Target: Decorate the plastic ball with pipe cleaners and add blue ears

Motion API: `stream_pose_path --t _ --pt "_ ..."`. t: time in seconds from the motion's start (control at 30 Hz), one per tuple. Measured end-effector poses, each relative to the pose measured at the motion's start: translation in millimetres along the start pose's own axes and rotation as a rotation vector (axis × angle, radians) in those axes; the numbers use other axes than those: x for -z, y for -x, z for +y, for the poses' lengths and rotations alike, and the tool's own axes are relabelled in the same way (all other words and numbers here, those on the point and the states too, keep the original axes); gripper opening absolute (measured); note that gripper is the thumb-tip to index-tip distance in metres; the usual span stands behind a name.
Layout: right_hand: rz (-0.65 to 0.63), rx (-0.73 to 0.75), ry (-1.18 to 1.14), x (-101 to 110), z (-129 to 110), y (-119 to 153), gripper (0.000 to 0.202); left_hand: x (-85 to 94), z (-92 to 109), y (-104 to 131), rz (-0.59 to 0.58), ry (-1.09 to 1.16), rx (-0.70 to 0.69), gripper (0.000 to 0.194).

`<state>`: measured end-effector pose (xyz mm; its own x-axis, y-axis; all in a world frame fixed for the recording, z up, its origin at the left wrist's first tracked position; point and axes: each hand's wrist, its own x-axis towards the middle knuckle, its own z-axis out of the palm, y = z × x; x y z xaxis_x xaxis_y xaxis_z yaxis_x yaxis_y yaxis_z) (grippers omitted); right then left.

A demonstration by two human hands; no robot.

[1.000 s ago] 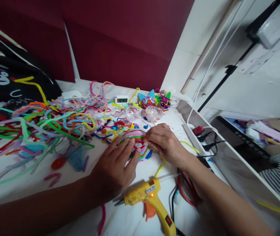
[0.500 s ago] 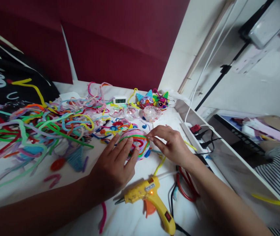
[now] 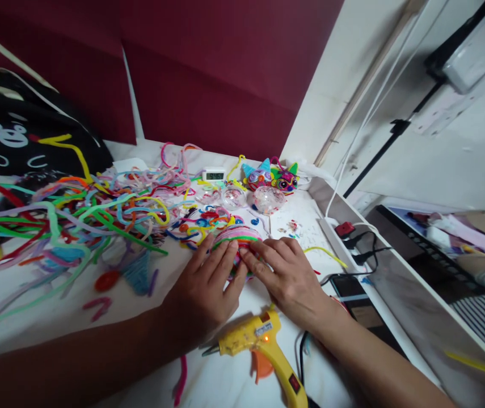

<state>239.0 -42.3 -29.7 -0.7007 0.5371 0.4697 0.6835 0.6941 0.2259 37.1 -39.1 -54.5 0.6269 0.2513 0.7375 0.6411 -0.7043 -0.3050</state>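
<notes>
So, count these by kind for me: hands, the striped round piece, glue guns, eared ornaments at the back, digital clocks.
Hands: 2
Striped round piece: 1
Glue gun: 1
Eared ornaments: 2
Digital clock: 1
Total: 7

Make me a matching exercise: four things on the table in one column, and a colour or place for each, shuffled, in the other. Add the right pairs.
Things
1. Glue gun
2. Bag
3. Clock
4. Striped craft piece

Colours and places
A. White, with a small display
B. Under the fingers of the left hand and right hand
C. Mostly yellow
D. Black, at the picture's left edge

Right pairs: 1-C, 2-D, 3-A, 4-B
</notes>
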Motion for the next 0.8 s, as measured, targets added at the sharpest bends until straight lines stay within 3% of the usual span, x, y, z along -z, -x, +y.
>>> stream_pose_path --t 0.17,0.27,0.47,0.63,0.8 --pt "0.019 0.032 0.028 2 0 0 0.033 2.9 4 -1 -0.003 0.065 0.056 0.022" --pt "0.029 0.042 0.036 3 0 1 0.033 8.1 2 -3 -0.084 0.107 0.060 0.027" --pt "0.017 0.043 0.041 1 1 2 0.035 16.7 -30 -14 -0.051 0.298 0.124 0.025" --pt "-0.012 0.037 0.026 1 0 2 0.037 4.9 -57 -16 0.012 0.432 0.291 0.016" --pt "-0.019 0.019 0.004 3 0 3 0.038 -13.5 -57 -8 -0.003 0.609 0.305 0.017"
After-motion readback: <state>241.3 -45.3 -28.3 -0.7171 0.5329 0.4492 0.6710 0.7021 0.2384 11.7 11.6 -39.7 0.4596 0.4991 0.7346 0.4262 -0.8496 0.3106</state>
